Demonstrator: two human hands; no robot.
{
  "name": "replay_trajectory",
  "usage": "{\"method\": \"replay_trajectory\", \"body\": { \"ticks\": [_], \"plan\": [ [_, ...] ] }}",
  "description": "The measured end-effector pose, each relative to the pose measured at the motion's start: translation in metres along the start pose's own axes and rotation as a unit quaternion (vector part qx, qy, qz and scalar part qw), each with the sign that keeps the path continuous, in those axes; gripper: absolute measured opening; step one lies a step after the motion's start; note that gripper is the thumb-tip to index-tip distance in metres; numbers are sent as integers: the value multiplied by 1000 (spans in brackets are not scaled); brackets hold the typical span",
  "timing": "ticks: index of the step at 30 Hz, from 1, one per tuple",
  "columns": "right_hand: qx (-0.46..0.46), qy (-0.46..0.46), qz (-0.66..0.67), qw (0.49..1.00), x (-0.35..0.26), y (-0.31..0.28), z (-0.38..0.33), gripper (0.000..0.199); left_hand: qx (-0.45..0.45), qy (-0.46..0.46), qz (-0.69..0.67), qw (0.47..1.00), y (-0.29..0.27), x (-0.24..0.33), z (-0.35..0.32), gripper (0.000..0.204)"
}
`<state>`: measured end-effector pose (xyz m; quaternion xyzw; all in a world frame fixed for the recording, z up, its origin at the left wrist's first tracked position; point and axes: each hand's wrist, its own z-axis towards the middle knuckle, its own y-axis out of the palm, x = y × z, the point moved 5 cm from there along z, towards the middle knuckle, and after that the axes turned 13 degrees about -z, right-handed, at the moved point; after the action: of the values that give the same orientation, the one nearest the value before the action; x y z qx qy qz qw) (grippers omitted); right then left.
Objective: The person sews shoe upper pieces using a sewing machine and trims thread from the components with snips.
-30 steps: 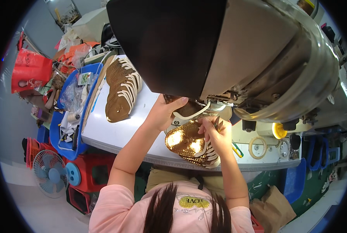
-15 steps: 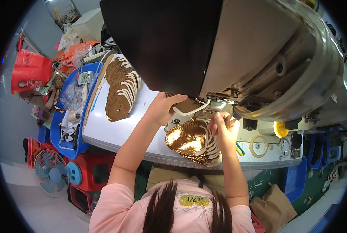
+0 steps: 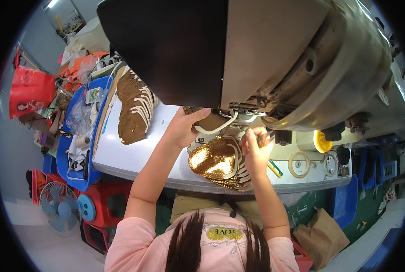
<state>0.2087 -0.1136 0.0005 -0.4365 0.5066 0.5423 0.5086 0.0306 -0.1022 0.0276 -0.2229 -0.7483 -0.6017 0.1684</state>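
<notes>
A brown textured leather piece point(image 3: 210, 123) with a white trim strip point(image 3: 217, 130) lies under the sewing machine point(image 3: 279, 50). My left hand point(image 3: 182, 128) grips its left edge, thumb on top. To the right of the needle area, my right hand point(image 3: 257, 147) is closed, its fingers curled around something small and dark that I cannot make out. Just below, shiny gold pieces with white trim point(image 3: 211, 159) lie in a stack at the table's front edge. More brown pieces with white strips point(image 3: 138, 111) overlap on the left of the table. The machine head hides the stitching point.
A blue tray point(image 3: 66, 156) full of bags and thread stands on the left. On the table point(image 3: 121, 154) at right are a green-handled cutter point(image 3: 275, 168), a tape roll point(image 3: 299, 164) and a yellow round part point(image 3: 322, 141). A fan point(image 3: 60, 206) and red stools stand below left.
The whole view has shifted slightly, so machine and table appear further left. Both hands keep nearly the same places beside the machine; the left still holds the brown piece.
</notes>
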Motion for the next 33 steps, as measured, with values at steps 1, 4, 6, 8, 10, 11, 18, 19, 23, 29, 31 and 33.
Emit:
{"method": "replay_trajectory", "body": {
  "ticks": [1, 4, 6, 8, 10, 11, 18, 19, 23, 29, 31, 33],
  "plan": [
    [9, -14, 2, 1000, -2, -2, -3, 13, -5, 4, -4, 1000, 1, 0, 1, 28],
    [107, -351, -209, 907, -31, -19, -16, 3, -53, -10, 3, 999, -1, -1, 4, 30],
    [119, -423, -316, 841, -72, -26, -37, 12, -43, -1, 12, 999, -5, -1, 4, 31],
    [113, -501, -406, 756, -120, -29, -51, 27, -43, 7, 19, 999, -7, -2, 8, 32],
    [144, -552, -459, 681, -151, -27, -60, 37, -18, 0, 34, 999, -12, -2, 8, 33],
    [140, -545, -464, 684, -162, -25, -58, 46, -29, -1, 34, 999, -8, -3, 6, 33],
    [266, -583, -415, 645, -190, -12, -43, 39, -33, 8, 45, 998, -2, -5, -3, 33],
    [267, -586, -414, 643, -189, -11, -41, 39, -36, 10, 44, 998, -3, -5, -2, 33],
    [286, -579, -368, 669, -193, -12, -34, 37, -38, 1, 36, 999, -4, -7, 0, 32],
    [205, -513, -355, 754, -185, -22, -38, 40, -21, 6, 27, 999, -10, -7, 1, 35],
    [128, -554, -371, 734, -164, -24, -59, 32, -27, 14, 34, 999, -8, -6, 1, 34],
    [77, -529, -363, 763, -130, -18, -64, 14, -32, 10, 41, 999, -3, -3, -1, 34]
  ]
}}
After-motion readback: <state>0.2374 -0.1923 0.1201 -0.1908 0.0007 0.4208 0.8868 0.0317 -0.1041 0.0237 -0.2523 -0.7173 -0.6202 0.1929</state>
